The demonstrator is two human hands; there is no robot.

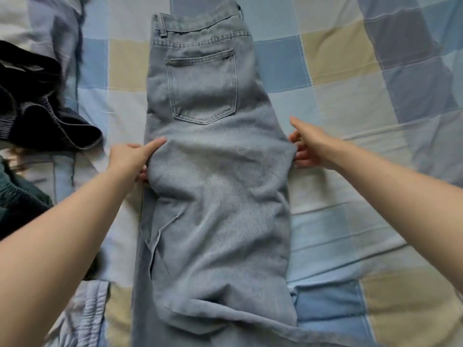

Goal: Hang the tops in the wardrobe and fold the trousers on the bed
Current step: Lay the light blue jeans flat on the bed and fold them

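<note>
Both hands grip the folded-up leg end of the jeans.

The left hand (130, 156) and right hand (309, 144) pinch opposite edges of the pale grey-blue denim trousers (208, 171), thumbs on top, fingers tucked under. The trousers lie lengthwise on the blue-and-beige checked bedspread (350, 96); a dark ribbed garment (42, 111) lies at the left.

Home bedroom, checked patchwork bedspread (350, 101), dark clothes (37, 108) heaped alongside
</note>
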